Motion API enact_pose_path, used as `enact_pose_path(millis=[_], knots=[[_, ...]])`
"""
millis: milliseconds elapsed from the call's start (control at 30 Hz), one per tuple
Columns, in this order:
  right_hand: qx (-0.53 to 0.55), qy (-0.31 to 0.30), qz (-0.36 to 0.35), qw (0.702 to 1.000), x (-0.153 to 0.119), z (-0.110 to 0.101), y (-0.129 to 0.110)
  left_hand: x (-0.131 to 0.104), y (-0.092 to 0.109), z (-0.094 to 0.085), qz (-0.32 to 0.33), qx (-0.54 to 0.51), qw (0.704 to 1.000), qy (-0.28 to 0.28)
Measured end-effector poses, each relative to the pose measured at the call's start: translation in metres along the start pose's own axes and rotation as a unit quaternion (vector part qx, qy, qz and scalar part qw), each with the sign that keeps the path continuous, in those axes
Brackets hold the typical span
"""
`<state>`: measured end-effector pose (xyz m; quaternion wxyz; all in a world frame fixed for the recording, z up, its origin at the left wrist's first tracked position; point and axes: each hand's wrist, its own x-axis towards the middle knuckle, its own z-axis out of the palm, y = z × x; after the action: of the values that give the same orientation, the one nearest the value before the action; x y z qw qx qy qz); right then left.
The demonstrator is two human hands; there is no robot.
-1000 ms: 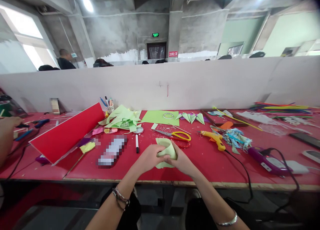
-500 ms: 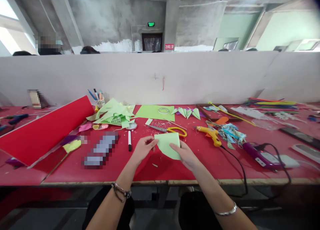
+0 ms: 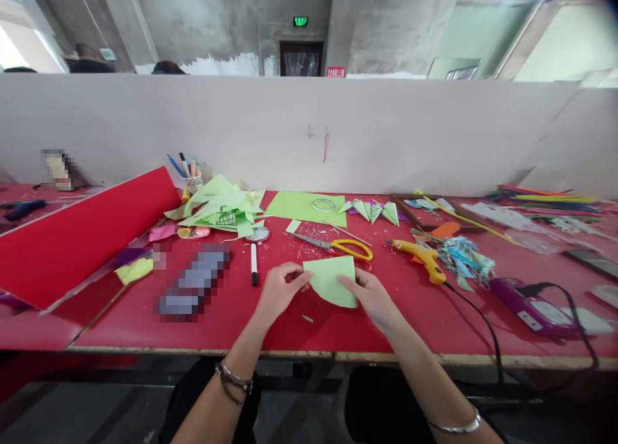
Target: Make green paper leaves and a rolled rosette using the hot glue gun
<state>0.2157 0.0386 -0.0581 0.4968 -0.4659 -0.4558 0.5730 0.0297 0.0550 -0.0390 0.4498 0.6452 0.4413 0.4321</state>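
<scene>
Pinching, left hand (image 3: 284, 289): nearly closed, the upper left corner of the green paper piece (image 3: 333, 280) being held between thumb and fingers.
Right hand (image 3: 374, 296): nearly closed, the opposite edge being gripped, with the thumb laid on the near face.
Green paper piece: one, held between both hands above the red tabletop (image 3: 193, 331), nearer than the scissors; it was seen rolled in the first frame, and is now shown spread flat, with a curved lower edge.
Paper cones (image 3: 391, 213): four, laid in a row (the leftmost is the smallest in view).
Metal ring (image 3: 323, 204): one, placed on the flat green sheet (image 3: 294, 206).
Scissors (image 3: 338, 246): one pair, yellow-handled.
Glue gun (image 3: 422, 257): one, yellow, its cord led toward the table edge.
Marker (image 3: 253, 264): one, with a black end.
Green offcuts (image 3: 219, 206): heaped and overlapping, so that no exact count can be given.
</scene>
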Motion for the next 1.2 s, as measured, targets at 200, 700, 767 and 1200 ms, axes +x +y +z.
enact_pose_path(millis=[200,700,767,1200], knots=[[-0.017,-0.003,0.0,1.0,-0.004,0.005,0.0,-0.005,-0.007,-0.002,-0.009,0.028,1.0,0.003],[-0.032,-0.002,-0.072,0.997,-0.004,-0.002,0.005,-0.01,-0.008,-0.003,0.021,0.055,0.997,-0.051],[-0.042,0.021,-0.055,0.997,-0.003,-0.003,0.006,-0.01,-0.008,-0.003,0.024,0.055,0.996,-0.059],[-0.08,0.075,-0.074,0.991,-0.005,-0.005,0.005,-0.011,-0.011,-0.002,0.01,0.048,0.998,-0.031]])
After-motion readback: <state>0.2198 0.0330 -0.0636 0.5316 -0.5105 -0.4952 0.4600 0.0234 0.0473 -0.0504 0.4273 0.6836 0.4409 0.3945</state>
